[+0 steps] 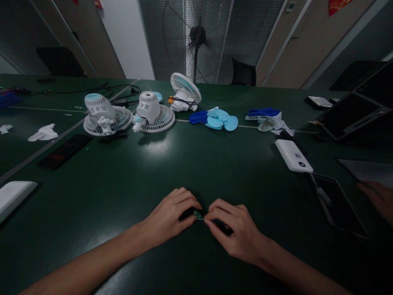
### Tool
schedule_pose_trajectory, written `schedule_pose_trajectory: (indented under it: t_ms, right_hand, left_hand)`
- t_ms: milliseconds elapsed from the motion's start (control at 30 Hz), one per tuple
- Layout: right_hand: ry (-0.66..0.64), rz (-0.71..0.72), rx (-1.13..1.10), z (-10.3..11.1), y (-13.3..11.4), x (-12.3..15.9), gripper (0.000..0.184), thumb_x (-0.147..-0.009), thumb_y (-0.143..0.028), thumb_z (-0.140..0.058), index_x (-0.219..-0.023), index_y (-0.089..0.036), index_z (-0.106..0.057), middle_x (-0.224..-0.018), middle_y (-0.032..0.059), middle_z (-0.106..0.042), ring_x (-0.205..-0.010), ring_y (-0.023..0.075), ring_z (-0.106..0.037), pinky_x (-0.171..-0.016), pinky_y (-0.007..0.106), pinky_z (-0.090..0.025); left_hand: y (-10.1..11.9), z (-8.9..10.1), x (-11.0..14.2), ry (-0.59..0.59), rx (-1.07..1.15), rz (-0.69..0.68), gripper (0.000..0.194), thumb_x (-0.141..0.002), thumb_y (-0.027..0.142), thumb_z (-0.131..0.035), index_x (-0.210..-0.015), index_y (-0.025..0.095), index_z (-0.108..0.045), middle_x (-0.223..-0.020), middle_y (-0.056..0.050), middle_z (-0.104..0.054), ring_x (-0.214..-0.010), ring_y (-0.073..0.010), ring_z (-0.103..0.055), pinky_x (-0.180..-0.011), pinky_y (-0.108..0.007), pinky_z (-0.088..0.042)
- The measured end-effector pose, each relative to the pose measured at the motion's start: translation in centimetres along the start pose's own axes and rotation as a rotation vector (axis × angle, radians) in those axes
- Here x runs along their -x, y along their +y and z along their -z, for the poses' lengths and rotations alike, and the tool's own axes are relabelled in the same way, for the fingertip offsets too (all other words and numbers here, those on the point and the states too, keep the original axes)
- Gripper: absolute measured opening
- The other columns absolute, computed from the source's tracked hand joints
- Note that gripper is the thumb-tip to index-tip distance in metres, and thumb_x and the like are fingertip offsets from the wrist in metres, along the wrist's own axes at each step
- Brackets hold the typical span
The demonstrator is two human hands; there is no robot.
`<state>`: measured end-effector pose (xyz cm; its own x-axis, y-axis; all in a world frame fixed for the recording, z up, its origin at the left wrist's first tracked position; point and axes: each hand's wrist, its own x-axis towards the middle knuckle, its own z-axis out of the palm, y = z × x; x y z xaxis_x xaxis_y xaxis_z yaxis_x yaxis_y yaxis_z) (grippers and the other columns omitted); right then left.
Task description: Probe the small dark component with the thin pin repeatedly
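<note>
At the near middle of the green table, a small dark piece with a green, board-like patch (198, 214) lies between my hands. My left hand (172, 211) grips its left end between thumb and fingers. From the other side, the thumb and fingertips of my right hand (235, 227) pinch its right end, along a thin pale edge. My fingers and the dim light hide most of the piece, so its exact kind cannot be made out. Both hands stay low, close to the tabletop.
Several white fan heads (149, 108) stand across the table, near a light-blue fan blade (221, 119) and blue-and-white gloves (264, 116). On the right are a white power bank (294, 155), a cabled tablet (340, 205) and another person's hand (379, 198). A white box (16, 196) lies left.
</note>
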<state>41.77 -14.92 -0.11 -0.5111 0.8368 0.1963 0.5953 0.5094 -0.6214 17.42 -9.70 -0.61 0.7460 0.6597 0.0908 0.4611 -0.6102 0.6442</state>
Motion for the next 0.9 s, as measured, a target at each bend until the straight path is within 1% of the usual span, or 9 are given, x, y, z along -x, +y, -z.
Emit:
schedule_pose_trajectory:
  t_ms: [200, 367, 567, 767, 900]
  right_hand:
    - [0.051, 0.027, -0.001, -0.1, 0.3, 0.1, 0.011, -0.099, -0.020, -0.057, -0.100, -0.023, -0.068, -0.099, 0.0012, -0.070, -0.080, 0.0139, -0.067, -0.065, 0.030, -0.037]
    - [0.104, -0.023, 0.014, -0.2, 0.6, 0.2, 0.011, -0.099, -0.019, -0.058, -0.098, -0.023, -0.068, -0.095, 0.0011, -0.068, -0.077, 0.0132, -0.065, -0.063, 0.028, -0.039]
    - [0.148, -0.053, 0.012, -0.2, 1.1, 0.3, 0.011, -0.098, -0.019, -0.057, -0.097, -0.021, -0.068, -0.093, 0.0025, -0.067, -0.074, 0.0137, -0.065, -0.063, 0.027, -0.042]
    - [0.116, -0.048, 0.024, -0.5, 0.9, 0.0, 0.012, -0.099, -0.019, -0.057, -0.100, -0.022, -0.069, -0.097, 0.0019, -0.067, -0.075, 0.0127, -0.064, -0.063, 0.027, -0.042]
    - [0.069, 0.017, 0.021, -0.6, 0.5, 0.0, 0.012, -0.100, -0.020, -0.059, -0.105, -0.025, -0.069, -0.101, 0.0006, -0.068, -0.080, 0.0129, -0.066, -0.063, 0.028, -0.039]
  left_hand:
    - [-0.2, 0.0, 0.1, 0.029, 0.001, -0.006, 0.021, -0.101, 0.022, -0.062, -0.121, 0.025, -0.062, -0.115, -0.003, -0.067, -0.109, -0.0205, -0.060, -0.100, -0.039, -0.043]
    - [-0.2, 0.0, 0.3, 0.044, -0.007, -0.019, 0.012, -0.102, 0.024, -0.061, -0.114, 0.023, -0.061, -0.111, -0.003, -0.067, -0.104, -0.0206, -0.059, -0.093, -0.038, -0.044]
    - [-0.1, 0.0, 0.3, 0.057, -0.001, -0.023, 0.013, -0.101, 0.025, -0.063, -0.114, 0.024, -0.060, -0.110, -0.003, -0.067, -0.103, -0.0198, -0.060, -0.092, -0.036, -0.044]
    - [-0.1, 0.0, 0.2, 0.071, -0.006, -0.022, 0.010, -0.101, 0.027, -0.063, -0.110, 0.022, -0.061, -0.106, -0.003, -0.067, -0.098, -0.0192, -0.060, -0.086, -0.034, -0.046]
    - [-0.2, 0.0, 0.2, 0.061, -0.008, -0.031, 0.014, -0.099, 0.024, -0.065, -0.113, 0.023, -0.061, -0.108, -0.003, -0.068, -0.100, -0.0198, -0.060, -0.088, -0.035, -0.047]
